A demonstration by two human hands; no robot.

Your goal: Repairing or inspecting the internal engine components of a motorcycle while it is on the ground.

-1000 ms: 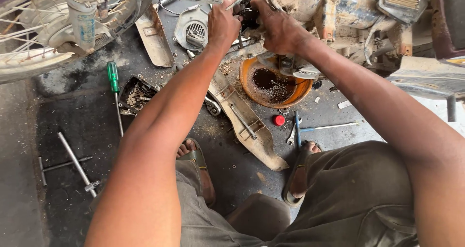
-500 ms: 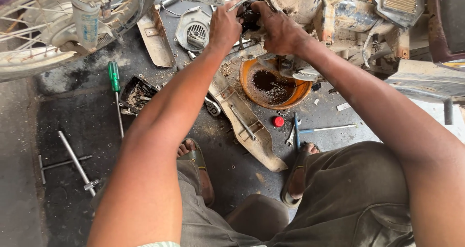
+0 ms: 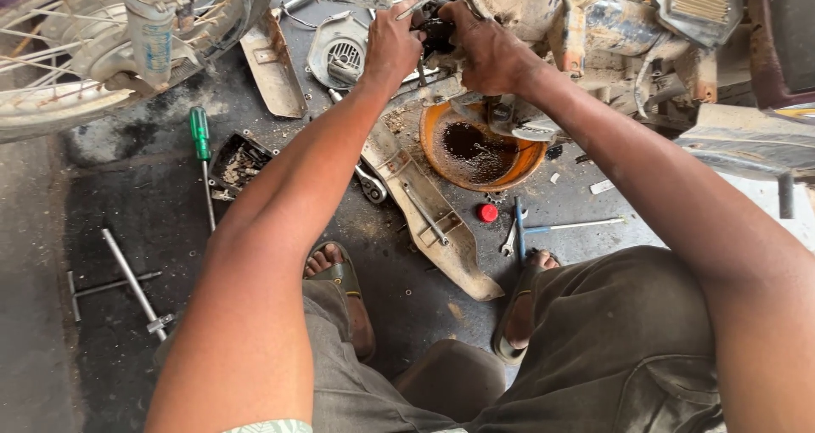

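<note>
Orange drain pan (image 3: 525,157) under the engine already holds dark oil, covers lie off on the floor, and your left hand (image 3: 392,47) and right hand (image 3: 491,55) both clamp a small black engine part (image 3: 438,34), not yet freed.

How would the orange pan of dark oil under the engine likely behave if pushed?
The pan holds a pool of dark oil, so it would probably slosh. It looks wide and shallow, unlikely to tip. The greasy floor may let it slide.
</note>
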